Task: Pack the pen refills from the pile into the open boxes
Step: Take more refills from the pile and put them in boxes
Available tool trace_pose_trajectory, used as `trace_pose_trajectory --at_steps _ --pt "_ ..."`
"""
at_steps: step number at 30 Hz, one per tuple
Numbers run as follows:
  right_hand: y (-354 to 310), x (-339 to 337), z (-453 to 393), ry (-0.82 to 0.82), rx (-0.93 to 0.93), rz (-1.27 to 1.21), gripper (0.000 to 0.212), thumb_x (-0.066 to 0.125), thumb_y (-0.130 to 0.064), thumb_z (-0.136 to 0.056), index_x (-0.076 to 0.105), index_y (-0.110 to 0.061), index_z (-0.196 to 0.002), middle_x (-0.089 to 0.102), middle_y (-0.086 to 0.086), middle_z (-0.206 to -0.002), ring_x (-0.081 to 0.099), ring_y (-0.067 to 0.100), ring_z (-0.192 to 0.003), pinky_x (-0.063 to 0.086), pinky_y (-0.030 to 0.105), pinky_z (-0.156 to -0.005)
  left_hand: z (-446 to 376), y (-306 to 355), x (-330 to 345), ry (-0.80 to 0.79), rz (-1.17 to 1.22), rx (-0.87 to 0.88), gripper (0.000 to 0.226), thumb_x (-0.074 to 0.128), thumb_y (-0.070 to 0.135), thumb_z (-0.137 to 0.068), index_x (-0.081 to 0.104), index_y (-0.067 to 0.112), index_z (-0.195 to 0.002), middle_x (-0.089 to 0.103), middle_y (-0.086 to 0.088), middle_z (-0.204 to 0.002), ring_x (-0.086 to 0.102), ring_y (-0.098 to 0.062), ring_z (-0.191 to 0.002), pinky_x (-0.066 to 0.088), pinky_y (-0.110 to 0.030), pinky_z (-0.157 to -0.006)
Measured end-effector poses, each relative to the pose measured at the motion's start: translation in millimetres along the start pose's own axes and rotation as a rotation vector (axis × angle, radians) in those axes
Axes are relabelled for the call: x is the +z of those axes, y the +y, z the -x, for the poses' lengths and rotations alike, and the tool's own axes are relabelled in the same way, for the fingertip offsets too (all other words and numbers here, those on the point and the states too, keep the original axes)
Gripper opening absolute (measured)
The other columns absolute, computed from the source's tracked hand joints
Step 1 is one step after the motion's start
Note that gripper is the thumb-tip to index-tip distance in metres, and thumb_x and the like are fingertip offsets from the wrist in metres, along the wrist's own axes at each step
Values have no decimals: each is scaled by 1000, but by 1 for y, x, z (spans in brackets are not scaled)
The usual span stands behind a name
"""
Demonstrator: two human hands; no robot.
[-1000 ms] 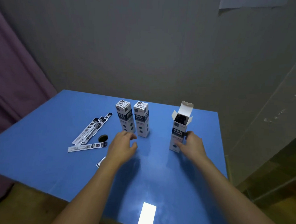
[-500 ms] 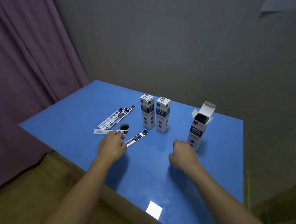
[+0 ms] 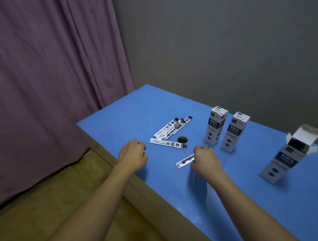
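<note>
Curled over a single packaged pen refill (image 3: 184, 160), the right hand (image 3: 205, 162) covers its far end; whether it pinches it I cannot tell. Near the table's (image 3: 242, 200) near edge, the left hand (image 3: 132, 155) is curled, holding nothing. Beyond lie another refill (image 3: 168, 143), a round hole (image 3: 182, 139) and the refill pile (image 3: 172, 128). Farther right stand two closed boxes (image 3: 226, 130); the open box (image 3: 288, 155) stands at the right edge.

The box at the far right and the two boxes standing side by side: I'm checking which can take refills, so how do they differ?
The far-right box has its top flap raised, showing a dark inside; the two side-by-side boxes have their tops shut. The far-right box stands alone, away from the refills; the pair stands close together, nearer the pile of refills. All three stand upright on the blue table with the same white and dark print.
</note>
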State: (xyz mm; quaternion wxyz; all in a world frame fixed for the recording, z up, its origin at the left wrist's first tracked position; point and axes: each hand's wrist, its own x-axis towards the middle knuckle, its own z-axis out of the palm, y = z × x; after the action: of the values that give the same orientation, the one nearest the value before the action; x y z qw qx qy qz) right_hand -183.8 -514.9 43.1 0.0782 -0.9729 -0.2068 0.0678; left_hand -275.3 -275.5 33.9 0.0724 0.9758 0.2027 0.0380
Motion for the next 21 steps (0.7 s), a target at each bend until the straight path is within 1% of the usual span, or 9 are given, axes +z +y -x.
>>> trace_pose_trajectory --at_steps 4,6,10,13,15,17,21 --pt "-38 7 -16 -4 33 4 28 59 -19 -87 51 -11 -113 52 8 -114 50 28 -109 39 32 -74 -15 -36 -1 -32 10 23 33 47 29 -95 61 23 -124 57 3 -125 54 -20 -115 49 -33 -86" --pt "-52 9 -24 0 55 3 31 58 -17 -87 51 -10 -116 52 9 -115 50 28 -109 40 33 -73 -22 -51 -3 -40 16 42 33 47 28 -95 61 22 -125 56 2 -126 53 -21 -116 48 -33 -87" --pt "-71 9 -34 16 100 9 43 55 -17 -89 46 -10 -130 51 10 -122 49 29 -113 40 34 -73 -40 -66 -5 -58 21 85 34 46 27 -96 61 21 -126 56 1 -126 53 -20 -115 48 -32 -85" --pt "-76 11 -43 21 118 9 50 54 -17 -88 44 -9 -137 51 10 -125 49 30 -116 44 35 -78 -58 -66 -4 -76 44 94 33 47 27 -97 61 20 -126 56 1 -127 55 -20 -114 47 -31 -83" --pt "-75 11 -52 20 124 -5 48 53 -16 -87 47 -13 -134 52 9 -122 49 30 -114 44 35 -79 -71 -62 0 -96 60 94 32 48 27 -97 61 20 -125 56 1 -126 55 -21 -113 46 -31 -82" --pt "-72 9 -63 28 130 -24 40 53 -15 -86 53 -17 -126 52 7 -114 50 28 -109 43 34 -75 -85 -55 4 -119 70 90 31 48 27 -96 62 20 -123 57 1 -126 56 -22 -113 47 -32 -83" --pt "-66 4 -92 35 151 -23 28 59 -18 -86 55 -13 -113 53 9 -111 51 28 -104 40 33 -70 -118 -36 14 -143 74 86 30 48 25 -96 61 19 -122 57 -1 -125 57 -24 -113 47 -33 -84"
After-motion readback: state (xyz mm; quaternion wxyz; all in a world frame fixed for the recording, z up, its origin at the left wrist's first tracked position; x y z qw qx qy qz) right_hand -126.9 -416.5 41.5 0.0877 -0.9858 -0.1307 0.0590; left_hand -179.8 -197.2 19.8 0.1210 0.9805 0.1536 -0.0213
